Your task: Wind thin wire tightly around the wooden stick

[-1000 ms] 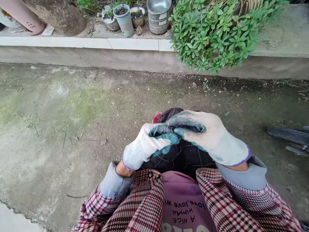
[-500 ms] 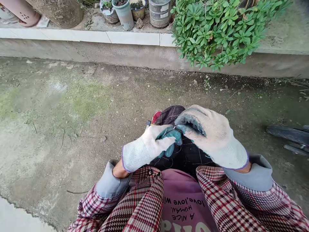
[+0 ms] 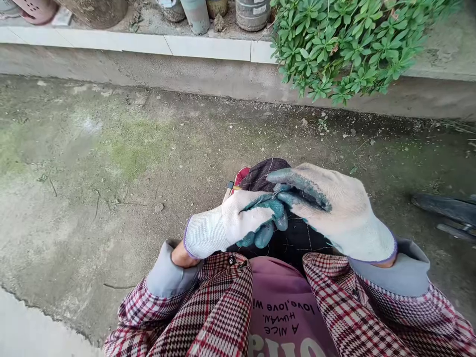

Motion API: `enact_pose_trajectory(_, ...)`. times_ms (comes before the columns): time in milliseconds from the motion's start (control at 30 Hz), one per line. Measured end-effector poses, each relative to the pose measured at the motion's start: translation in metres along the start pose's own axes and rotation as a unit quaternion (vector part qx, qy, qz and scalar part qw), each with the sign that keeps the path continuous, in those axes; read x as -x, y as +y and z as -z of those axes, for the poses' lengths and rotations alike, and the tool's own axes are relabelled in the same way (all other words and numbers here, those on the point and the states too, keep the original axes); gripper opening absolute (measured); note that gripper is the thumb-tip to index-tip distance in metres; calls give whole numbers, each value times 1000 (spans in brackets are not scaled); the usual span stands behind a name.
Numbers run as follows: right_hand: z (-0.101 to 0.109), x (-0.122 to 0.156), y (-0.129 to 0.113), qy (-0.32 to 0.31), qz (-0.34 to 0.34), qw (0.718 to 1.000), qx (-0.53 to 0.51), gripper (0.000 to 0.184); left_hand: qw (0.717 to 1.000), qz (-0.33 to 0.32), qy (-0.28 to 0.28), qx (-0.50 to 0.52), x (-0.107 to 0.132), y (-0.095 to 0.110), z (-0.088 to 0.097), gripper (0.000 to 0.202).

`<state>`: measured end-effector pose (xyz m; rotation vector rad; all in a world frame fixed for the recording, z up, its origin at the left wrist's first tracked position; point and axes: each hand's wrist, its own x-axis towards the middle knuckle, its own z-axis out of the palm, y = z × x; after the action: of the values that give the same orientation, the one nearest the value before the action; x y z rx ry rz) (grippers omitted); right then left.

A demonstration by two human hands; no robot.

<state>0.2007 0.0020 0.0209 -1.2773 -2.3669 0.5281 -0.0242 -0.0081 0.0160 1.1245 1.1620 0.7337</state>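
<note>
Clock read from where the fingertips meet. A strand (image 3: 275, 195), thin and pale, sits right there, between the two hands, above the lap; most of it hidden, exact run can't be traced.

Left hand (image 3: 247, 218), at 8: gloved, curled narrow, strand at thumb and forefinger, looks pinched. Anything deeper in the fist can't be seen. Right hand (image 3: 330, 208), at 3: gloved, thumb and fingertips up against the left fingertips, narrow at the tips, forefinger stretched over the top; can't tell whether it grips the strand or only touches.

A small piece (image 3: 230, 185), dark-tipped, pokes out past the left glove toward 9 to 10; held or just behind, can't tell.

Handling, my guess: strand next to weightless, fine, bends easily, might snap or slide if yanked. Coated fingertips should grip okay, though thick gloves dull the feel. Best hold: thumb and forefinger tips, close to a free end, light pinch.

Around: trousers (image 3: 266, 172) under the hands and out at 11, something red (image 3: 242, 173) at 10, shirt (image 3: 286, 307) at 6, bush (image 3: 345, 44) at 1.
</note>
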Motion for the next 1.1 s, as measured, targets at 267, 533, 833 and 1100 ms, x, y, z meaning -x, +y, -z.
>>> enact_pose_trajectory(267, 6, 0, 5, -36, 29, 999, 13, 36, 960, 82, -256, 78, -5, 2, 7, 44)
enact_pose_trajectory(533, 13, 7, 3, 1, -47, 998, -41, 30, 967, 63, -240, 65, -2, -5, 12, 39)
enact_pose_trajectory(833, 4, 3, 3, 22, -24, 998, -57, 28, 969, 77, -225, 60, 0, -2, 6, 43)
enact_pose_trajectory(1100, 0, 4, 3, 0, 10, 999, 50, 28, 987, 46, -150, 43, -1, -2, 3, 37)
